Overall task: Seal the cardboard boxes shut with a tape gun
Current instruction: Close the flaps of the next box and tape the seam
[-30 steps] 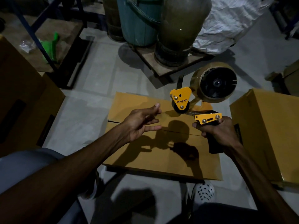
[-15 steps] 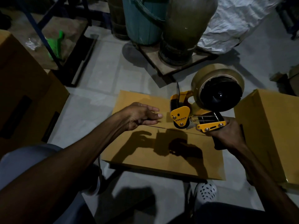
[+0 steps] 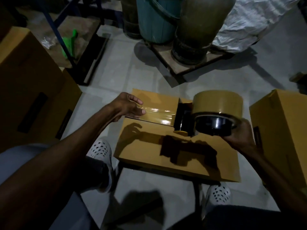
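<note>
Two hands are seen over the cardboard box (image 3: 166, 151) on the floor. The tape gun (image 3: 214, 113) is gripped by the right hand (image 3: 239, 136), fingers clamped around it, at the seam. The glossy tape strip (image 3: 157, 113) is pressed down by the left hand (image 3: 127, 107), fingers slightly apart.

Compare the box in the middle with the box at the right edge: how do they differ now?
The middle box has a glossy tape strip along its seam; the right box shows no tape. The left hand rests on the middle box; nothing touches the right box. Both are plain brown cardboard on the floor.
</note>
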Demonstrator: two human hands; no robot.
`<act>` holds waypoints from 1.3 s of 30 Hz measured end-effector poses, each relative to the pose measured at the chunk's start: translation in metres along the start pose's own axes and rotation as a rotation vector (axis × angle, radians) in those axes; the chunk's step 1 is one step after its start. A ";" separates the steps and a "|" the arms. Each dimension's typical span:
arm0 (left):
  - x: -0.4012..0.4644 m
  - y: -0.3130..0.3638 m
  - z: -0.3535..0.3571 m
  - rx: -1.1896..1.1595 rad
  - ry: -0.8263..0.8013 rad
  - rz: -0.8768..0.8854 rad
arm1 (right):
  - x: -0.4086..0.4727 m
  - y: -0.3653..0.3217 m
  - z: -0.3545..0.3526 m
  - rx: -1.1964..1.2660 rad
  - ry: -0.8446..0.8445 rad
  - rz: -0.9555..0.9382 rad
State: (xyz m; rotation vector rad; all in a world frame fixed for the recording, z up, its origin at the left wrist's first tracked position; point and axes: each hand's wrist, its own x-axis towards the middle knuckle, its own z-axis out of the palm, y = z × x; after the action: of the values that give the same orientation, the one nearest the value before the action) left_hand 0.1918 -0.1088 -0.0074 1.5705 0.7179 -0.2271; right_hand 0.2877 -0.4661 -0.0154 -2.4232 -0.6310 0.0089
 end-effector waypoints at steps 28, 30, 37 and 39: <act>0.135 -0.110 -0.077 0.119 0.225 -0.055 | 0.075 0.002 0.130 -0.330 -0.265 0.044; 0.141 -0.115 -0.079 0.148 0.228 -0.056 | 0.075 0.001 0.135 -0.323 -0.270 0.052; 0.151 -0.131 -0.081 0.191 0.249 -0.104 | 0.074 -0.009 0.147 -0.342 -0.284 0.088; 0.154 -0.136 -0.078 0.235 0.263 -0.108 | 0.073 -0.011 0.151 -0.348 -0.303 0.097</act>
State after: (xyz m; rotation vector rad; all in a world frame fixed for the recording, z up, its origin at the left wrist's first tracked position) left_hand 0.2146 0.0082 -0.1913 1.8074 1.0116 -0.1908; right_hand 0.3243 -0.3399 -0.1199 -2.8168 -0.6940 0.3375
